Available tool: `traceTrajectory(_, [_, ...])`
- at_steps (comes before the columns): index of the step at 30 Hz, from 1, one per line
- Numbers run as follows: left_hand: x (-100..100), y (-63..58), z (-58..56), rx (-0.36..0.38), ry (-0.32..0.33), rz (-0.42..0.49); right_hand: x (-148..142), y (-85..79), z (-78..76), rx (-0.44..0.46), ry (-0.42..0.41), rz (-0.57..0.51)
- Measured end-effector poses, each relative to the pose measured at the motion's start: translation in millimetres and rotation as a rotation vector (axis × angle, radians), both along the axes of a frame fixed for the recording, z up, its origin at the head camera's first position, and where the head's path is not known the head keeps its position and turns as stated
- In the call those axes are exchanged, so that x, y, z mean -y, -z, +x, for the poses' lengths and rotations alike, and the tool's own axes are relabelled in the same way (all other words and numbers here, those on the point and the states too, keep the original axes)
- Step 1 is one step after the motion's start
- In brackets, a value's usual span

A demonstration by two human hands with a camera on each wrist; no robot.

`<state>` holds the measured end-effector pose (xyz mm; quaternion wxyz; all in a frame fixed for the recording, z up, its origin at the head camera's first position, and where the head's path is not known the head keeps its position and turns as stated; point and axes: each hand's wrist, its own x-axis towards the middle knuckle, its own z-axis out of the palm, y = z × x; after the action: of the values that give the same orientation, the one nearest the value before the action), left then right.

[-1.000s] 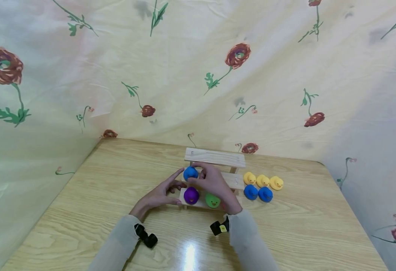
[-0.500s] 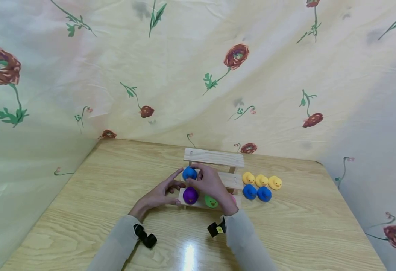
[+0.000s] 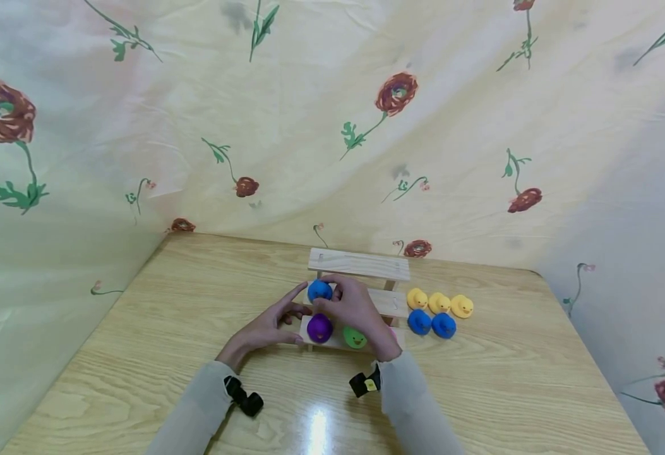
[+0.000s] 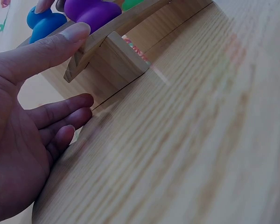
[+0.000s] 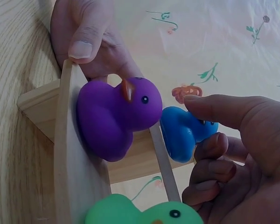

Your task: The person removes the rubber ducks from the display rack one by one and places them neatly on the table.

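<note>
A: What do we see at the fingertips?

B: We see the right hand pinching a small, smooth, blue toy duck. The duck is at the left end of the middle board of a pale wooden three-step stand.

A: Why pinch it?

B: We think it's round and could tip. We can't tell if the board takes all its weight.

A: And the left hand?

B: Its fingers are loose and apart, holding nothing. Its thumb is at the end of the bottom board, maybe so the stand won't slide.

A: What's beside that?

B: A round purple toy duck, then a green toy duck, with a gap, maybe for room.

A: Farther out?

B: Three yellow toy ducks behind two more blue ducks on the wood-grain table, close by, we guess, for easy reaching.
</note>
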<state>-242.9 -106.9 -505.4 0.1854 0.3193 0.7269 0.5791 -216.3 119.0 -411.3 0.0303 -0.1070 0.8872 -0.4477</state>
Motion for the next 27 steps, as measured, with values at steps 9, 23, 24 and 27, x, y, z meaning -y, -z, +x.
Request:
traceTrajectory(9, [-0.3,-0.3,-1.3,0.0,-0.008,-0.021,-5.8,-6.9,3.3,-0.033,-0.014,0.007])
traceTrajectory(23, [-0.3,-0.3,-1.2,-0.006,-0.012,-0.031,-16.0,-17.1,10.7,-0.123,-0.013,0.022])
traceTrajectory(24, [-0.2,-0.4,-1.0,-0.004,-0.013,-0.031,-17.1,-17.4,11.3,-0.127,-0.013,0.023])
traceTrajectory(27, [-0.2,-0.7,-0.2,0.001,-0.011,-0.031,-20.8,-18.3,13.1,-0.13,-0.014,0.018])
